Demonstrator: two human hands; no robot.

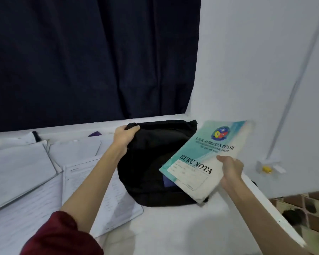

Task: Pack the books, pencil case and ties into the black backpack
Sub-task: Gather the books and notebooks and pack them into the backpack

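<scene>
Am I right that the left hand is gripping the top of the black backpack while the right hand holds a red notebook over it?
Not quite. The head view shows the notebook is teal and white, printed BUKU NOTA, not red. The rest holds: the left hand grips the top of the black backpack, and the right hand holds the notebook over it.

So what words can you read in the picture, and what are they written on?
"BUKU NOTA": on the cover of the notebook that the right hand holds.
"S.M.K. JAMBATAN PUTIH": on the same cover, under the crest.
Small lines under the school name and in the name box: too blurred to read.
Printed papers on the table: too small to read.
</scene>
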